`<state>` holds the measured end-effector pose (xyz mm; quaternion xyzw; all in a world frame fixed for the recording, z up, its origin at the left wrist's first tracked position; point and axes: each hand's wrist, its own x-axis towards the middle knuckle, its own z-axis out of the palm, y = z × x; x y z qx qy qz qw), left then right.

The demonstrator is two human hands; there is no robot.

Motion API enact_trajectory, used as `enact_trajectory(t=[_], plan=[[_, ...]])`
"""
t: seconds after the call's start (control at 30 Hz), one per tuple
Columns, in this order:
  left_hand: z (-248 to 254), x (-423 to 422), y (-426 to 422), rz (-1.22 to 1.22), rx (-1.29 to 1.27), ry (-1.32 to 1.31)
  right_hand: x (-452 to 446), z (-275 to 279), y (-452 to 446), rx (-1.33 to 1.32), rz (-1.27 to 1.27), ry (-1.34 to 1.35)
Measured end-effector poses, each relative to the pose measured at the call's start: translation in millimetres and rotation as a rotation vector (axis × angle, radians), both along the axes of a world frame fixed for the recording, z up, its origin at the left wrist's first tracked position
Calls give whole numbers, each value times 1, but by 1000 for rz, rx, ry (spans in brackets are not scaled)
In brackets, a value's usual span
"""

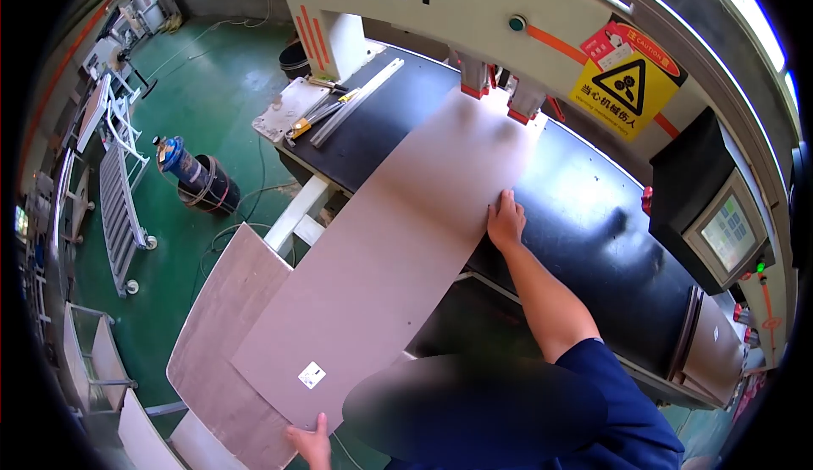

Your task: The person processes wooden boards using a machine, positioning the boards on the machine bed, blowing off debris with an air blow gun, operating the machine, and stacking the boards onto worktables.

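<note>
The two hands are well apart, one at each end part of a long, flat board (364,254). The board slants through the middle of the frame, from the bottom left to the top middle, where its far end lies on the black worktop (584,207) below the red-tipped parts of a big machine (500,13).

The right hand (506,218) is right of the middle, at the board's right edge. Its arm reaches up and a bit left from a dark blue sleeve (584,377), with the elbow low and the fingers pointing up.

The left hand (312,443) is at the bottom, by the board's near end, thumb sticking up. A white sticker (312,375) is just above it. How tightly either hand grips is hard to tell. Another board (216,326) lies partly under the long one, at the lower left.
</note>
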<state>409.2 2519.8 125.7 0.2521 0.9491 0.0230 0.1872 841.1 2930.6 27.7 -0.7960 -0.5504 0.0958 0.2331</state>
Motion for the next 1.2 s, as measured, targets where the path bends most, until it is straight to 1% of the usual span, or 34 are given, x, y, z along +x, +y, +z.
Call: enact_trajectory(t=[0.03,0.13,0.17,0.27,0.37,0.47,0.57,0.63,0.67,0.77,0.87,0.97,1.0,1.07,1.17,1.2], plan=[[16,7,8,4,6,-63,5,2,3,-12,34,29],[-3,12,-9,-87,176,-81,6,0,14,-38,28,24],[-9,12,-13,-55,158,-65,5,0,18,-37,18,9],[-3,7,-5,14,-41,-146,1,-1,14,-62,6,-14],[5,5,6,-3,-70,-195,1,7,17,-90,20,1],[18,15,15,-67,-86,-50,4,13,21,-127,32,13],[6,4,6,-116,22,-118,10,18,19,-146,43,52],[11,1,8,-132,84,-249,12,23,19,-151,42,113],[13,-1,10,-139,120,-315,13,24,18,-124,38,108],[-20,-27,-8,-97,217,-534,19,18,-1,-33,42,88],[-10,-29,-9,-56,203,-566,25,13,-36,72,80,49],[-8,-28,-10,-39,344,-653,36,3,-78,188,98,8],[-4,-26,-9,-30,330,-651,41,1,-90,231,100,8],[8,-22,-4,-20,298,-647,49,6,-113,197,61,15],[1,-45,-4,275,60,-735,64,10,-132,207,29,6],[-2,-60,-6,282,-1,-749,69,11,-143,212,17,-3]])
